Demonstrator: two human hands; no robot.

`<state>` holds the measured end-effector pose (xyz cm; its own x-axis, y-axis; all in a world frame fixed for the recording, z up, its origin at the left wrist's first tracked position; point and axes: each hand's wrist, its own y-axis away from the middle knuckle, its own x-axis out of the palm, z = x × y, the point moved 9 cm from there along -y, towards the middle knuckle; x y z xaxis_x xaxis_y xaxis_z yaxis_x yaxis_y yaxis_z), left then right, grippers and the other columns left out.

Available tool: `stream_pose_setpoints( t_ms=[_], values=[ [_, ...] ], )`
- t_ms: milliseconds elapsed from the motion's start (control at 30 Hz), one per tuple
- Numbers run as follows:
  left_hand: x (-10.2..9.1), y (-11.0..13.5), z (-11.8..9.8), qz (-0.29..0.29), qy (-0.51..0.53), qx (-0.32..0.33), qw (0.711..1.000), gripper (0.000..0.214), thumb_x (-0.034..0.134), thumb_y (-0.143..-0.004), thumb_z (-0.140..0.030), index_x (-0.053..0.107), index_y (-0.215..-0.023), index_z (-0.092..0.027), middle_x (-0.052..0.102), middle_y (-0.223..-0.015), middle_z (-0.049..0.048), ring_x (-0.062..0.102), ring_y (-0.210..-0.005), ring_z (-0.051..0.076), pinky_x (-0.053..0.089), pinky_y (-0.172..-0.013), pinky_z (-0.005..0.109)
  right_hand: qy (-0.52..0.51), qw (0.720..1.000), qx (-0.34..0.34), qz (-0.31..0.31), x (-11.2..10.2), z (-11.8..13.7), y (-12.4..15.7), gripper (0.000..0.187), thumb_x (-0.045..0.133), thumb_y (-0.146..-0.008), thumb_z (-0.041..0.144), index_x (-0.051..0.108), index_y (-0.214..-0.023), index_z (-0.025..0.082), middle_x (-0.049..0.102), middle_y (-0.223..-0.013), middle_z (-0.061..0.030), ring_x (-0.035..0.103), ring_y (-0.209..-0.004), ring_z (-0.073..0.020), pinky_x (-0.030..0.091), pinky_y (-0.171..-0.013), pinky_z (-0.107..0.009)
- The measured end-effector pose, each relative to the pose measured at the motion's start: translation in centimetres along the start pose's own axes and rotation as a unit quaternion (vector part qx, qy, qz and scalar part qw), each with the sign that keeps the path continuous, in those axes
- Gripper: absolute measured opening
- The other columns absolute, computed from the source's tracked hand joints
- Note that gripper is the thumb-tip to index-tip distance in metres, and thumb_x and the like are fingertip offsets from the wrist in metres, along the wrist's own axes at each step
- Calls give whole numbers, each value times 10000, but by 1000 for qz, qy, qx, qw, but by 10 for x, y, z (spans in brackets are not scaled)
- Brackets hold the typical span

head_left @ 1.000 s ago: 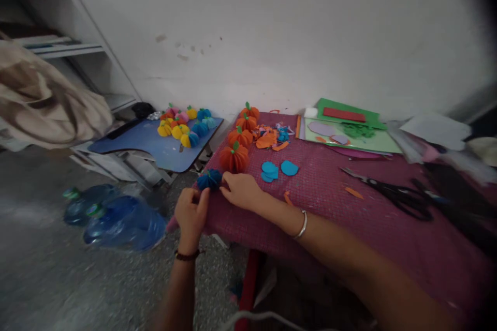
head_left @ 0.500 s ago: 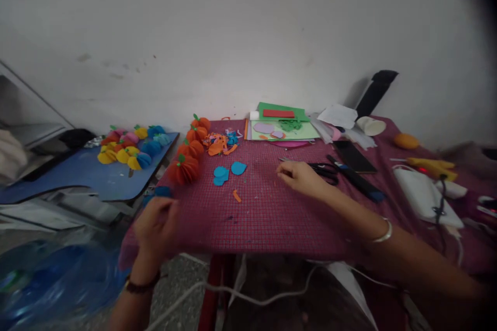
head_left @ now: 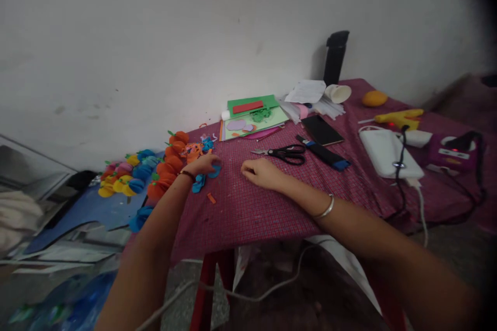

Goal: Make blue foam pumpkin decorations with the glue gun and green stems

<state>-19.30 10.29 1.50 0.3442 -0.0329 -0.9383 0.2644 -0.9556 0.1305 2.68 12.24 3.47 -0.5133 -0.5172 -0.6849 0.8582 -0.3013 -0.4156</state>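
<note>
My left hand (head_left: pixel 202 164) reaches across the red checked tablecloth (head_left: pixel 272 207), fingers stretched out flat on the blue paper circles (head_left: pixel 206 176). It lies just right of a row of orange paper pumpkins (head_left: pixel 167 164). My right hand (head_left: pixel 259 172) rests on the cloth to the right, fingers loosely curled with nothing visible in them. Black scissors (head_left: pixel 282 153) lie just beyond it. A blue paper pumpkin (head_left: pixel 140 218) sits at the table's left corner.
Yellow, blue and pink paper pumpkins (head_left: pixel 123 176) sit on a blue board (head_left: pixel 93 212) to the left. Green paper sheets (head_left: pixel 252 114), a phone (head_left: pixel 322 130), a yellow glue gun (head_left: pixel 398 117), a white pouch (head_left: pixel 388 152) with cables and a black bottle (head_left: pixel 334 57) occupy the table's far and right side.
The view has swung right. My left hand left the blue pumpkin at the table corner and reached onto the blue circles. My right hand moved right, then drew back left, below the scissors.
</note>
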Motion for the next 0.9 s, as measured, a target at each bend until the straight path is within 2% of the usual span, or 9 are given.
stream_pose_setpoints(
  t_ms=[67, 133, 267, 433, 533, 633, 733, 833, 900],
  values=[
    [8, -4, 4, 47, -14, -13, 999, 281, 686, -565, -104, 677, -836, -177, 686, -855, 28, 612, -802, 172, 476, -741, 262, -5, 1000, -9, -19, -6, 3, -1, 146, 519, -856, 156, 664, -840, 148, 659, -746, -22, 544, -659, -123, 322, -633, -215],
    [12, -3, 10, 81, -31, -37, 996, 225, 708, -682, -180, 654, -899, -156, 665, -875, 31, 606, -784, 158, 495, -725, 283, -8, 999, -16, -31, -9, 5, -1, 147, 519, -856, 155, 666, -849, 147, 667, -762, -30, 549, -671, -128, 324, -640, -219],
    [15, 4, 23, 133, -56, -99, 985, 270, 590, -897, -328, 599, -1084, -134, 635, -1036, 65, 629, -865, 175, 548, -744, 360, -6, 999, -18, -31, -10, 6, -1, 152, 517, -859, 153, 668, -847, 147, 670, -758, -33, 555, -670, -129, 322, -636, -220],
    [16, 9, 24, 167, -62, -129, 975, 335, 586, -899, -343, 579, -1169, -146, 610, -1158, 86, 621, -979, 219, 547, -815, 412, 14, 1000, 0, -19, -8, 3, -3, 139, 537, -859, 157, 676, -858, 147, 682, -776, -40, 567, -684, -137, 317, -626, -226],
    [14, 11, 17, 154, -53, -115, 980, 340, 584, -900, -347, 576, -1176, -148, 606, -1165, 88, 620, -980, 218, 546, -815, 413, 19, 1000, 11, -17, -8, -1, -5, 138, 540, -863, 162, 677, -847, 150, 677, -762, -40, 564, -676, -139, 317, -624, -232],
    [8, 14, 2, 99, -28, -82, 991, 282, 601, -884, -327, 601, -1089, -134, 620, -1078, 69, 615, -919, 202, 535, -781, 384, 7, 1000, 10, -19, -6, -2, -4, 137, 539, -858, 150, 674, -833, 152, 664, -748, -34, 552, -666, -137, 324, -627, -237],
    [0, 23, -26, 18, 22, -33, 999, 140, 631, -778, -176, 606, -903, -117, 600, -900, 28, 571, -830, 174, 486, -752, 324, -43, 998, 7, -45, -6, -4, -4, 126, 547, -847, 139, 664, -895, 146, 651, -779, -33, 544, -685, -135, 350, -648, -241],
    [3, 40, -64, -31, 91, 30, 995, 222, 588, -671, -113, 585, -892, -144, 577, -861, -4, 540, -798, 148, 451, -734, 276, -142, 987, 10, -79, -6, -8, -5, 292, 626, -797, 182, 595, -1085, 145, 628, -933, -47, 541, -727, -129, 401, -681, -250],
    [11, 53, -90, -42, 137, 75, 987, 319, 583, -644, -126, 566, -960, -167, 588, -907, -11, 542, -812, 139, 444, -735, 259, -226, 972, 14, -65, 0, -12, -6, 385, 671, -747, 194, 545, -1109, 156, 603, -950, -33, 539, -742, -126, 425, -682, -253]
  ],
)
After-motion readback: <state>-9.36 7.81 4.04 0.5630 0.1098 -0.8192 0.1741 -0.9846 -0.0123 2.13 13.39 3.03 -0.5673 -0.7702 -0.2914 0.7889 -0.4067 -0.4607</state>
